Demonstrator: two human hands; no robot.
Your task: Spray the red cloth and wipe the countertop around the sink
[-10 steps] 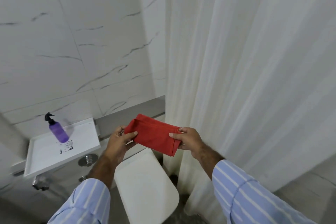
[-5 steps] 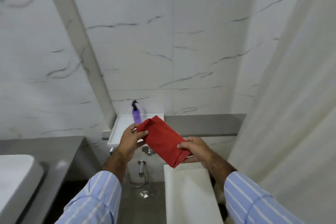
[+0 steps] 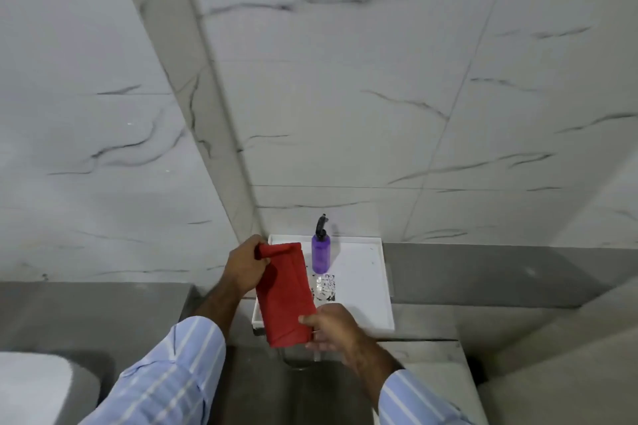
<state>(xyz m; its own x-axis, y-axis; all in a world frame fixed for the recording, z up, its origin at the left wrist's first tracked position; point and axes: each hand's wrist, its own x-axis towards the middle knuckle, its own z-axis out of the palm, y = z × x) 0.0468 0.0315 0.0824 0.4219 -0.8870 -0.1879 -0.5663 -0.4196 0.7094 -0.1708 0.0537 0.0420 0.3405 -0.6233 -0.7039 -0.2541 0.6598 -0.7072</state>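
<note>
A folded red cloth (image 3: 283,297) is held upright in front of me. My left hand (image 3: 243,266) grips its top edge and my right hand (image 3: 329,329) pinches its lower right corner. Just behind the cloth a purple spray bottle (image 3: 321,250) with a black nozzle stands upright on a white tray (image 3: 366,286) set against the marble wall. The grey countertop (image 3: 86,314) lies to the left, and the white sink's rim (image 3: 34,386) shows at the bottom left corner.
A grey ledge (image 3: 483,272) runs to the right of the tray along the marble wall (image 3: 345,97). A printed label (image 3: 324,286) lies on the tray in front of the bottle. A pale surface (image 3: 552,373) fills the lower right.
My view has swung left, away from the curtain and towards the tray. The cloth has turned from slanting to nearly vertical, my left hand now at its top.
</note>
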